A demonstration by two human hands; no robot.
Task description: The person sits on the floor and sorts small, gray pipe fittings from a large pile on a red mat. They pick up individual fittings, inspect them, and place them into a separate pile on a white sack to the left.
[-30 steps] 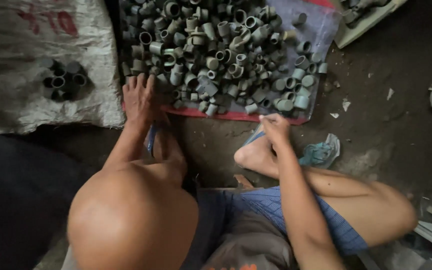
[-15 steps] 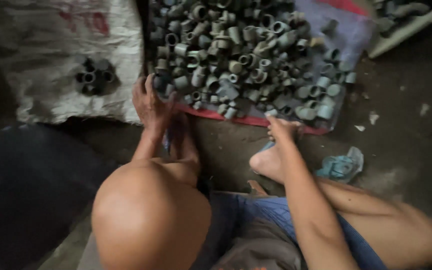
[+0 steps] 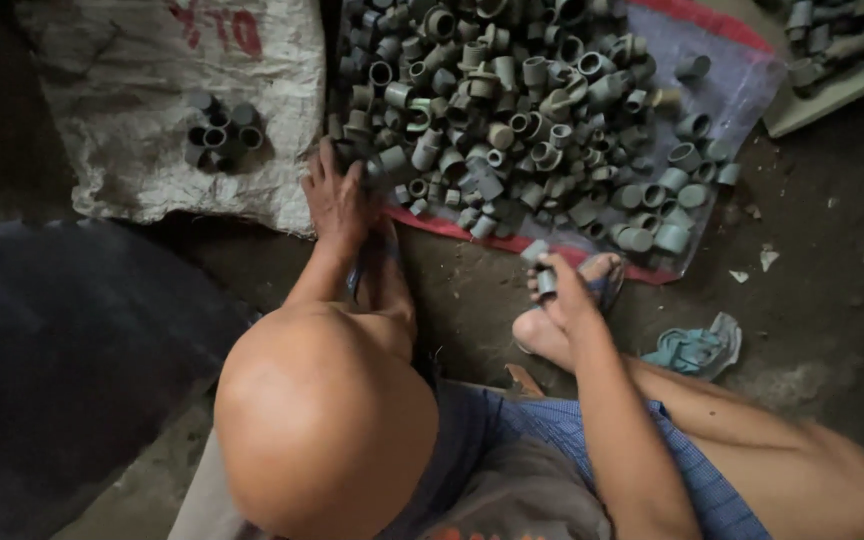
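Note:
A big heap of grey plastic pipe fittings (image 3: 522, 110) lies on a bluish sheet with a red edge (image 3: 732, 90). My left hand (image 3: 337, 200) lies on the heap's near left edge, fingers spread over a few fittings. It grips nothing that I can make out. My right hand (image 3: 564, 292) is lifted above my sandalled foot (image 3: 592, 275), just in front of the sheet's red edge. It pinches a small grey fitting (image 3: 540, 262) between thumb and fingers.
A white woven sack (image 3: 132, 90) at the left carries a small cluster of dark fittings (image 3: 220, 132). A crumpled teal cloth (image 3: 697, 348) lies on the dirt floor at the right. A tray of more fittings (image 3: 832, 50) sits top right, and dark fabric (image 3: 72, 350) lower left.
My right hand has come up from beside my foot with a small fitting in its fingers. My left hand stays at the heap's near edge, pushed slightly further in.

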